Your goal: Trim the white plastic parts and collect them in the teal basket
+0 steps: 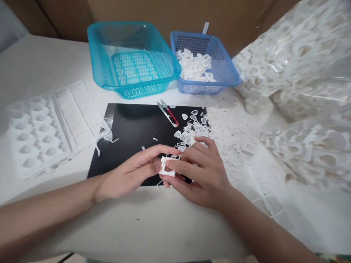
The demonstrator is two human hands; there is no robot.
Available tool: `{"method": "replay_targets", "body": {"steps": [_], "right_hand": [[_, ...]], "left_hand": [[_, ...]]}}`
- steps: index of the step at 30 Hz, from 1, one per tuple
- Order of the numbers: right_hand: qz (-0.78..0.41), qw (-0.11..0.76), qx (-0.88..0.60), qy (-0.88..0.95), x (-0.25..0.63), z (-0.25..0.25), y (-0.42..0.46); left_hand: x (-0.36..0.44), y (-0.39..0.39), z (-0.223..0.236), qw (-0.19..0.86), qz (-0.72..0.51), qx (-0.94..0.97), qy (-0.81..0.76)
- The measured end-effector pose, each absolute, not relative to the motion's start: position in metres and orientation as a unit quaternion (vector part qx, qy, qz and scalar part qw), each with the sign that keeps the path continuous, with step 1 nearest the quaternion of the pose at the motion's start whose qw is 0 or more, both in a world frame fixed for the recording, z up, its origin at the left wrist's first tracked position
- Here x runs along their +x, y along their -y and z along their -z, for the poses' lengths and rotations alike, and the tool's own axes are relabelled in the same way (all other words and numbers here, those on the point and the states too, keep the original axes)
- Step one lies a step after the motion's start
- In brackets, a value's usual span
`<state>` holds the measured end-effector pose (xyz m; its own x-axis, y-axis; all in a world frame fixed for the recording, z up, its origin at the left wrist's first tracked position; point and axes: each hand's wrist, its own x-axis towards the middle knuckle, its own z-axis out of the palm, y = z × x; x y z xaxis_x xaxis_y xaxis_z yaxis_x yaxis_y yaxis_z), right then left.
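The white worktop point(137, 226) carries a black mat point(131, 128). Over its five o'clock side, the left hand point(131, 173) and right hand point(205, 171) share a pinching grip on a white frame-shaped piece point(163, 163); from there, snips point(172, 117) lie at twelve, a turquoise basket point(142, 87) at eleven.

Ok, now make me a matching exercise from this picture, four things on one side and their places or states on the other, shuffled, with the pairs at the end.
Things
1. Small white plastic piece with an opening
2. Red-and-silver metal snips
3. Large turquoise plastic basket
4. Smaller blue plastic basket

Places and states
A. Contains a heap of white plastic pieces
B. Between the left hand and the right hand
C. Stands left of the other basket
D. Lies on the flat black mat

Pairs: 1-B, 2-D, 3-C, 4-A
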<state>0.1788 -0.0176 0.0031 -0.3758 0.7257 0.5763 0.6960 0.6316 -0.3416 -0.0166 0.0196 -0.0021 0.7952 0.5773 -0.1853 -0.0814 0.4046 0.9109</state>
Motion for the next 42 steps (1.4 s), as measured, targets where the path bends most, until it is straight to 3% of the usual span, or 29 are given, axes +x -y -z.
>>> {"method": "replay_targets", "body": {"steps": [15, 21, 28, 42], "right_hand": [[-0.033, 0.389, -0.441, 0.808, 0.175, 0.001, 0.020], [-0.107, 0.393, -0.446, 0.797, 0.188, -0.012, 0.013], [-0.114, 0.368, -0.375, 0.843, 0.195, -0.015, 0.008], [-0.122, 0.346, -0.368, 0.854, 0.189, -0.013, 0.013]], "left_hand": [[-0.017, -0.020, 0.002, 0.811, -0.195, 0.487, -0.257], [-0.017, -0.018, 0.003, 0.836, -0.206, 0.441, -0.252], [-0.014, -0.022, 0.013, 0.773, -0.287, 0.481, -0.300], [-0.012, -0.022, 0.008, 0.749, -0.289, 0.522, -0.287]]}}
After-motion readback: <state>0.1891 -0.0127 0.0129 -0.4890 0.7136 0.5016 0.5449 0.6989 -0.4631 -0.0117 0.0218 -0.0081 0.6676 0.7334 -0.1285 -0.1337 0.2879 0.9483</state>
